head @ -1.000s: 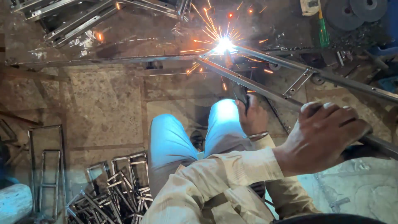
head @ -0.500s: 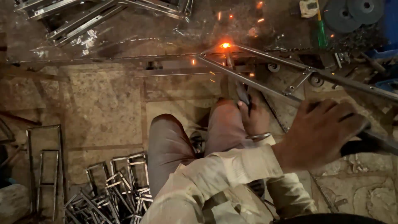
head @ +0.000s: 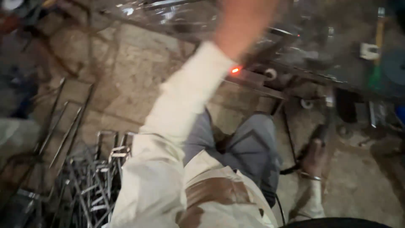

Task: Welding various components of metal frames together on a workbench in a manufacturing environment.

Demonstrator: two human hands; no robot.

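1. The left hand [head: 244, 21] is raised at the top centre of the frame, blurred and cut by the upper edge; I cannot tell whether its fingers are apart or together, or whether it holds anything.
2. Its cream sleeve [head: 185, 101] runs down from the wrist to the lower middle of the frame.
3. The right hand [head: 314, 158], lower right, is clamped on a dark holder [head: 324, 131] that points up toward the frame; a bangle [head: 311, 176] circles its wrist.
4. A black cable [head: 291, 169] loops from the holder down beside the right knee.
5. A glowing orange spot [head: 235, 70] sits on the metal frame [head: 261, 82], just right of the left sleeve, above centre.
6. The frame's bars stretch from the centre to the upper right, with two small white wheels [head: 270, 74] near them.
7. Grey trouser knees [head: 253, 147] fill the centre, below the frame.
8. A heap of bent steel brackets [head: 90, 185] lies on the stone floor [head: 122, 71] at lower left; thin rods [head: 63, 122] lean just above it.
9. At the upper right, a small white box-shaped thing [head: 369, 50] sits beside a green-handled tool [head: 375, 78] and a dark round disc [head: 394, 67]; any label is too blurred to tell.
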